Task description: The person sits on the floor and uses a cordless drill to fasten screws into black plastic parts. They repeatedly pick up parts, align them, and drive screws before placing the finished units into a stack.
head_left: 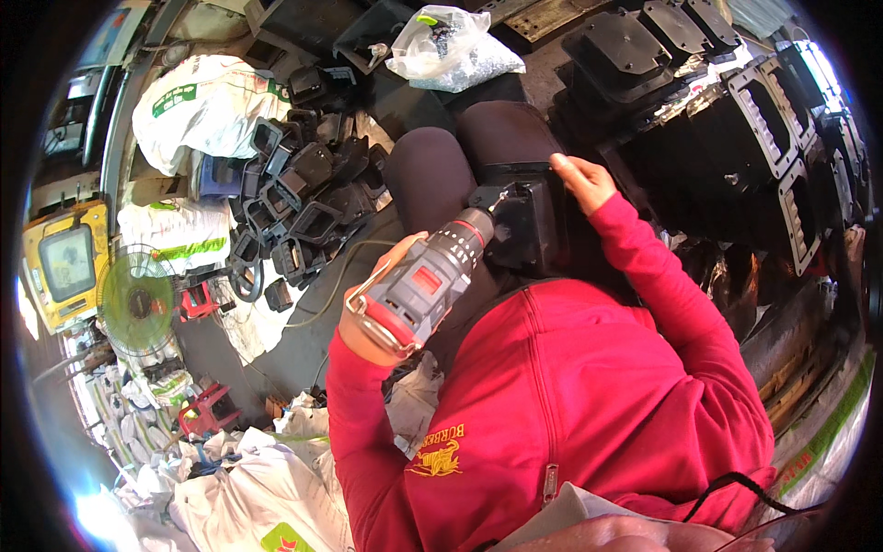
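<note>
My left hand [366, 336] is wrapped round the handle of a grey and red power drill [428, 281]. The drill points up and to the right, and its tip meets the near left part of a black plastic box [526, 225]. A small shiny bit or screw shows at that tip. The box rests on my lap, against my dark-trousered thighs. At the box's far right edge is my right hand [586, 184], its fingers drawn together on the rim; some of them are hidden.
Black plastic frames [308, 170] lie heaped to the left, beside a white sack [198, 110]. A clear bag of small screws [452, 51] sits beyond my knees. Stacked black boxes [708, 175] stand at right. A green fan [138, 299] is far left; a thin cable [340, 285] runs nearby.
</note>
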Tool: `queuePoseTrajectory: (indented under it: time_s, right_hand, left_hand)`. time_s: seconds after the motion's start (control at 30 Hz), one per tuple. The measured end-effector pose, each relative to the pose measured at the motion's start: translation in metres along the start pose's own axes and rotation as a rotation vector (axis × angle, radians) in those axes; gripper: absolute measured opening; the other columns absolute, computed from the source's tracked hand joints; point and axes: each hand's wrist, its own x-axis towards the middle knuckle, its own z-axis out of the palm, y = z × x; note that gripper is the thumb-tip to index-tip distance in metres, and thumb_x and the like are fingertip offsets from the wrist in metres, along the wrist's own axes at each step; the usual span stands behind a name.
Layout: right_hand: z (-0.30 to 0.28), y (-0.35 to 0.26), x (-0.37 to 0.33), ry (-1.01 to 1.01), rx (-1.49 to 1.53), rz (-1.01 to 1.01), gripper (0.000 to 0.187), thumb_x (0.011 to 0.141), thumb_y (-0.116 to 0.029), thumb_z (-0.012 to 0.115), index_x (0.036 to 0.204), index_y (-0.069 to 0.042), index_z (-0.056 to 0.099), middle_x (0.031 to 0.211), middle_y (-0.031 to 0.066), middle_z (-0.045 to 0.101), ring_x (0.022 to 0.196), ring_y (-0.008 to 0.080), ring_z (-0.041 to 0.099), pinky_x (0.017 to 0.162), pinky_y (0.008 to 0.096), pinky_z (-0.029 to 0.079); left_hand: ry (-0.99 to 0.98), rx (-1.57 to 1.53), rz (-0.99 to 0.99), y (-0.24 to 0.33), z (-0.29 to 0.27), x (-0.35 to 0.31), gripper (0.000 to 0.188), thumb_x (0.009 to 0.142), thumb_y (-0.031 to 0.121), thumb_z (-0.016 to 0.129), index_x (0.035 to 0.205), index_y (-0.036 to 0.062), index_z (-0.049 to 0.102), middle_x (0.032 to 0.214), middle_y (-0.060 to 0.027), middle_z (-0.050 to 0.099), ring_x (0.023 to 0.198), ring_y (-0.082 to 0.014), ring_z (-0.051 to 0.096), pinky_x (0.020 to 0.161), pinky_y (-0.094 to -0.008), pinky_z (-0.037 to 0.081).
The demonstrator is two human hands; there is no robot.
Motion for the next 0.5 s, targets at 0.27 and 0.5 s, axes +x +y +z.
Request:
queuePoseTrajectory:
  time_s: [0.27, 0.5]
  right_hand:
    - [0.017, -0.001, 0.024, -0.069, -0.200, 0.029, 0.058, 0.089, -0.053, 0.055, 0.086, 0.003, 0.067, 0.054, 0.0091, 0.045, 0.057, 0.0108, 0.044, 0.056, 0.0355, 0.043]
    - [0.016, 0.001, 0.020, -0.047, -0.177, -0.011, 0.051, 0.092, -0.044, 0.056, 0.084, 0.005, 0.066, 0.057, 0.0019, 0.044, 0.060, 0.0055, 0.040, 0.054, 0.0299, 0.039]
  left_hand:
    - [-0.020, -0.620, -0.257, 0.001, 0.001, 0.020, 0.074, 0.068, 0.008, 0.074, 0.134, 0.0035, 0.041, 0.126, -0.0114, 0.053, 0.112, -0.0222, 0.055, 0.096, -0.0335, 0.044]
    - [-0.058, 0.080, -0.026, 0.004, -0.009, 0.033, 0.067, 0.075, 0.002, 0.067, 0.136, 0.0056, 0.040, 0.129, -0.0094, 0.053, 0.110, -0.0187, 0.058, 0.092, -0.0301, 0.048]
